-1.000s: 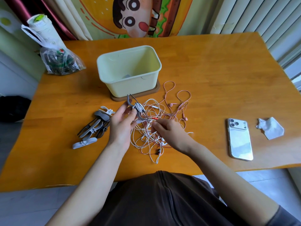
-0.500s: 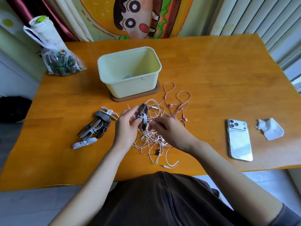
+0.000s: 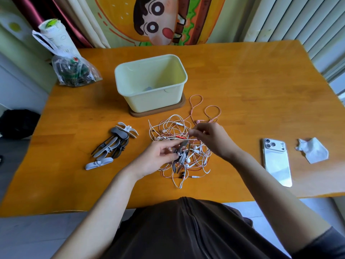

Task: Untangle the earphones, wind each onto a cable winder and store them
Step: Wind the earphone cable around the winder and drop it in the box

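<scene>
Left hand (image 3: 158,156): grips a grey cable winder (image 3: 179,156), partly wound.
Right hand (image 3: 211,139): pinches a strand of the earphone tangle (image 3: 173,128) on the surface (image 3: 242,81).
Progress: early; spare winders (image 3: 113,144) unused, bin (image 3: 149,101) almost empty.

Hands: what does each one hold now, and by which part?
The left hand grips a grey cable winder by its middle; the right hand pinches an earphone cable just above it.

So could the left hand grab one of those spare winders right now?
Likely yes for reach: the spare cable winders lie uncovered beside the left hand, but it grips a grey winder.
</scene>
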Available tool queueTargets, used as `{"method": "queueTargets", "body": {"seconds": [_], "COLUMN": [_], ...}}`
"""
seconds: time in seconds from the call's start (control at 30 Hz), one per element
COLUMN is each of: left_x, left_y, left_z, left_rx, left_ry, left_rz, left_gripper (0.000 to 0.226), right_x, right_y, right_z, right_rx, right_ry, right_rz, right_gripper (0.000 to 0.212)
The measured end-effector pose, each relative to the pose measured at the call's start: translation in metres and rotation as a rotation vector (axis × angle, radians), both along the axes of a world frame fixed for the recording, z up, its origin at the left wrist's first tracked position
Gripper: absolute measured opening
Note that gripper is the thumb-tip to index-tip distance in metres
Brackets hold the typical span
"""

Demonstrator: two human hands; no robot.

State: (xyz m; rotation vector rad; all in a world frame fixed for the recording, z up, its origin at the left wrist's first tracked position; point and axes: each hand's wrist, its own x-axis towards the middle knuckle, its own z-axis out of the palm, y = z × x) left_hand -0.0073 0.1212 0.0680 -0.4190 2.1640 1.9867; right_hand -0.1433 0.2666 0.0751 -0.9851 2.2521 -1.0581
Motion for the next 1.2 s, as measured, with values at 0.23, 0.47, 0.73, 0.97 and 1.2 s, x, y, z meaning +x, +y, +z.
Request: {"method": "queueTargets", "body": {"seconds": [0.23, 0.47, 0.73, 0.97, 1.2], "left_x": [-0.006, -0.009, -0.015, -0.015, -0.003], "left_y": [0.006, 0.002, 0.002, -0.001, -0.005], "left_z": [0.006, -0.001, -0.012, -0.033, -0.029], "left_rx": [0.201, 0.338, 0.028, -0.397, -0.501], "left_ry": [0.111, 0.106, 0.119, 0.111, -0.002], "left_rz": [0.196, 0.509, 0.691, 0.543, 0.242], "left_gripper": [0.032, 0.027, 0.032, 0.047, 0.049], "right_x": [0.012, 0.026, 0.034, 0.032, 0.008], "right_y": [0.002, 0.003, -0.005, -0.004, 0.004], "right_z": [-0.014, -0.026, -0.032, -0.022, -0.003], "right_rx": [-0.145, -0.095, 0.044, 0.075, 0.086], "right_ry": [-0.318, -0.343, -0.15, -0.019, 0.035], "right_rz": [-0.034, 0.052, 0.136, 0.16, 0.099], "right_gripper": [0.032, 0.027, 0.023, 0.026, 0.025]}}
